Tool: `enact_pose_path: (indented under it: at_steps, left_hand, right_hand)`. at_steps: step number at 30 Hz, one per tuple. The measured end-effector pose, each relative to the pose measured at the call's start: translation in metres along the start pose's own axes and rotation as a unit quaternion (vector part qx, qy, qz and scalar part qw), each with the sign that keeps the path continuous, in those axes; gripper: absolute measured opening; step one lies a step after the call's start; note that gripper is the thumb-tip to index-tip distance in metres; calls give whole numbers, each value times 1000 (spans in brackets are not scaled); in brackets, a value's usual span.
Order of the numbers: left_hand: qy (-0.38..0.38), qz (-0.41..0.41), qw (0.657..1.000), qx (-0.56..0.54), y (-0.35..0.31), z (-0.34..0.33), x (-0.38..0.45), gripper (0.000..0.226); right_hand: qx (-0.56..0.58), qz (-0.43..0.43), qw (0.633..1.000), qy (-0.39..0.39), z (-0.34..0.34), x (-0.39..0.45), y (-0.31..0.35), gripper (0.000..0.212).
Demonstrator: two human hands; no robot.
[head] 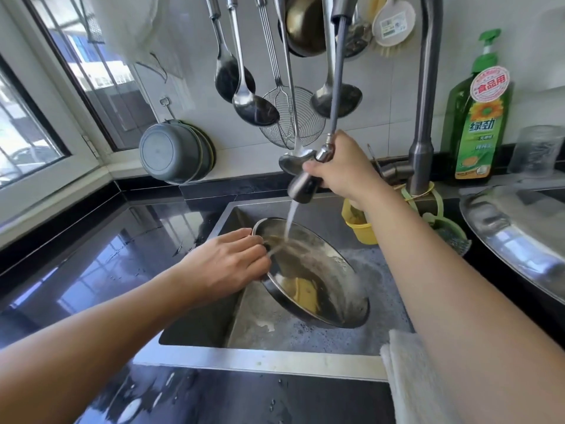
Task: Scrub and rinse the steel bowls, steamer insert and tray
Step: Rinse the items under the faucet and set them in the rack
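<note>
Your left hand pinches the rim of the steel bowl, tilted in the sink, while your right hand grips the spray head, water striking the bowl.

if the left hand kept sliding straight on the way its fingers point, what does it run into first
The left hand grips the tilted steel bowl's rim, fingers pointing right into it. Going on, they would probably meet the bowl's wet inner wall first, near the water stream; depth is unclear.
</note>
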State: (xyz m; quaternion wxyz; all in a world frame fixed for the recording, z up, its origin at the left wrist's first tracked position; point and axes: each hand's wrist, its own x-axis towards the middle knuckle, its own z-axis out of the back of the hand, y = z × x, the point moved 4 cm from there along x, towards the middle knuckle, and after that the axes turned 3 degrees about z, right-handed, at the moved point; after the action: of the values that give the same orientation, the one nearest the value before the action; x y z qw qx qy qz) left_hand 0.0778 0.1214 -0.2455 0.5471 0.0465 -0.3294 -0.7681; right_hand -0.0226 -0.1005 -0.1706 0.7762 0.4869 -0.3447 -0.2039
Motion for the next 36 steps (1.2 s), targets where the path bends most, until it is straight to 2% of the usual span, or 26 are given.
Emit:
enact_pose_path:
  at_steps: [3, 5, 7, 9, 12, 13, 15, 17, 21, 25, 26, 29, 32, 36]
  left_hand:
    - [7, -2, 1000, -4, 0, -2, 2, 16]
    - [5, -2, 1000, -5, 0, -1, 3, 20]
    - [10, 5, 1000, 2, 3, -1, 5, 29]
    - [26, 12, 1000, -2, 6, -3, 8, 23]
    - [66, 65, 994, -62, 15, -3, 17, 3]
    - [92, 98, 986, -96, 18, -4, 20, 9]
    - [180, 199, 941, -204, 22, -9, 22, 18]
    - [239, 315, 862, -316, 26, -10, 22, 20]
    - [176, 463, 722, -484, 38, -2, 24, 14]
    - [53, 561, 535, -630, 53, -3, 18, 19]
    - [32, 574, 508, -641, 56, -2, 18, 26]
    - [6, 606, 480, -635, 59, -1, 20, 38]
    - [24, 610, 466, -640, 51, -7, 24, 40]
    - [46, 619, 448, -644, 30, -13, 38, 39]
  right_hand:
    - [134, -11, 989, 62, -13, -3, 10, 33]
    - [147, -31, 982, 110, -10, -7, 15, 33]
    - [125, -46, 979, 154, 1, -11, 18, 31]
    - [99, -66, 977, 180, 16, -14, 17, 31]
    - [9, -79, 984, 159, 36, -13, 13, 31]
    - [-41, -79, 987, 134, 41, -12, 11, 31]
    - [-148, -70, 983, 78, 51, -8, 10, 31]
    - [-235, -47, 970, 42, 56, -4, 8, 32]
    - [-269, -25, 963, 4, 62, 1, 5, 22]
    - [-251, -12, 968, -32, 62, 2, 2, 19]
    - [-235, -8, 971, -40, 60, 3, 1, 19]
    - [-182, 10, 982, -57, 52, 5, 0, 18]
    - [-106, 18, 993, -55, 35, 6, 2, 15]
    - [16, -2, 1000, 5, 9, 3, 11, 18]
